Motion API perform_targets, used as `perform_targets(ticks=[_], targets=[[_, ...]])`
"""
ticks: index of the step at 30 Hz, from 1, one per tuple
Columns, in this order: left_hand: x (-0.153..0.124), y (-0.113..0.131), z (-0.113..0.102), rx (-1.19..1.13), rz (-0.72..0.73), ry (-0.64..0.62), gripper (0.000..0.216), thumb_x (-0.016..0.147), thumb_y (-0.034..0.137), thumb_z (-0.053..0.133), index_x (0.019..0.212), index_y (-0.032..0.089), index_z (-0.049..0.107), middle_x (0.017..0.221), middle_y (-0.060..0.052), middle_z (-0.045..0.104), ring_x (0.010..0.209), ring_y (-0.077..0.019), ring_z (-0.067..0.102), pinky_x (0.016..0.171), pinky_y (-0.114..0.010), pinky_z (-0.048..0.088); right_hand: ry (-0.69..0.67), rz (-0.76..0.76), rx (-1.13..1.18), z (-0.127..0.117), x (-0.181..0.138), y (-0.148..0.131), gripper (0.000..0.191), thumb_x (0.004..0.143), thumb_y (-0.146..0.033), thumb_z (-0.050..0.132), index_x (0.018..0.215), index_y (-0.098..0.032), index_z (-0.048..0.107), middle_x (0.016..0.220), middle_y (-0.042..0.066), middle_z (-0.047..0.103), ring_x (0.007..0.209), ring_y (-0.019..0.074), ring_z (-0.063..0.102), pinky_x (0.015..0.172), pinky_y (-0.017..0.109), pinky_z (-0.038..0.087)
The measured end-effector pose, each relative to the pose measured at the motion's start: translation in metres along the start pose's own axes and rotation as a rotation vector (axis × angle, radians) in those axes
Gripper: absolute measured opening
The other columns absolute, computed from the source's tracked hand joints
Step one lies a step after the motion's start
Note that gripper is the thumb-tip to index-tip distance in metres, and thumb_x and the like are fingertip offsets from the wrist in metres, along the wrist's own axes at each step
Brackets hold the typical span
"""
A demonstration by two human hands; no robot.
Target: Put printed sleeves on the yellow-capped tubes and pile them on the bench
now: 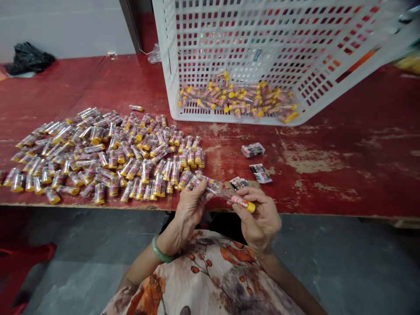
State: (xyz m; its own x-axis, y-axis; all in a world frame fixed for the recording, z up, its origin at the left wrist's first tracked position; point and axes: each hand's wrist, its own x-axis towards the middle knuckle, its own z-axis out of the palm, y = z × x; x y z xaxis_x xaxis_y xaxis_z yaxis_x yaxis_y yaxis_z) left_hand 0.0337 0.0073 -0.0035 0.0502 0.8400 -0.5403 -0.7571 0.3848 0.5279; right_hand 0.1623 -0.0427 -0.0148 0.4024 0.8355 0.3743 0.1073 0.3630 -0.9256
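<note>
My left hand point(192, 205) is closed on a clear plastic sleeve point(211, 184) at the table's front edge. My right hand point(259, 216) pinches a small tube with a red label and yellow cap point(243, 203), its tip close to the sleeve's open end. A large pile of wrapped yellow-capped tubes point(108, 153) lies on the red table point(344, 153) to the left of my hands. A green bangle point(160, 253) sits on my left wrist.
A white plastic crate point(328, 65) stands tilted at the back, holding several loose yellow-capped tubes point(239, 100). Small printed label packs point(252, 149) point(260, 173) lie ahead of my hands. A black bag point(28, 57) rests at the far left. One stray tube point(135, 107) lies apart.
</note>
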Motion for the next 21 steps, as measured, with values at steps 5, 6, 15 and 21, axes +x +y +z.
perform_targets(ticks=[5,6,15,21], targets=[[0.0015,0.0001,-0.0007,-0.013,-0.097,0.029,0.032,0.056,0.023,0.086,0.079,0.016,0.066,0.076,0.001,0.068,0.066,-0.0101,0.064,0.058,-0.021,0.054,0.022,-0.071,-0.011,-0.0020,0.0023,-0.0032,0.023,0.073,-0.017,0.070,0.089,-0.020,0.055,0.094,0.007,0.059,0.091,0.0219,0.059,0.071,0.037,0.052],[0.0010,0.0003,0.0002,-0.015,-0.095,0.022,0.032,0.057,0.023,0.086,0.079,0.016,0.066,0.077,0.001,0.068,0.066,-0.0101,0.064,0.058,-0.020,0.054,0.017,-0.091,-0.010,-0.0025,0.0030,-0.0041,0.023,0.073,-0.016,0.070,0.090,-0.021,0.055,0.094,0.007,0.059,0.091,0.0219,0.059,0.071,0.037,0.052],[-0.0072,0.0006,0.0037,0.046,-0.073,-0.020,0.032,0.056,0.023,0.086,0.078,0.015,0.065,0.075,0.002,0.066,0.064,-0.0093,0.062,0.057,-0.021,0.054,-0.055,-0.281,-0.245,-0.0062,0.0062,-0.0036,0.031,0.071,-0.012,0.071,0.097,-0.024,0.059,0.095,0.005,0.062,0.086,0.0213,0.062,0.073,0.039,0.054],[-0.0071,0.0006,0.0078,0.089,0.008,-0.033,0.038,0.054,0.031,0.087,0.080,0.013,0.066,0.074,0.000,0.067,0.062,-0.0112,0.062,0.058,-0.024,0.054,-0.094,-0.358,-0.295,-0.0035,0.0035,-0.0008,0.034,0.071,-0.009,0.072,0.100,-0.023,0.060,0.092,0.005,0.065,0.082,0.0203,0.064,0.072,0.038,0.056]])
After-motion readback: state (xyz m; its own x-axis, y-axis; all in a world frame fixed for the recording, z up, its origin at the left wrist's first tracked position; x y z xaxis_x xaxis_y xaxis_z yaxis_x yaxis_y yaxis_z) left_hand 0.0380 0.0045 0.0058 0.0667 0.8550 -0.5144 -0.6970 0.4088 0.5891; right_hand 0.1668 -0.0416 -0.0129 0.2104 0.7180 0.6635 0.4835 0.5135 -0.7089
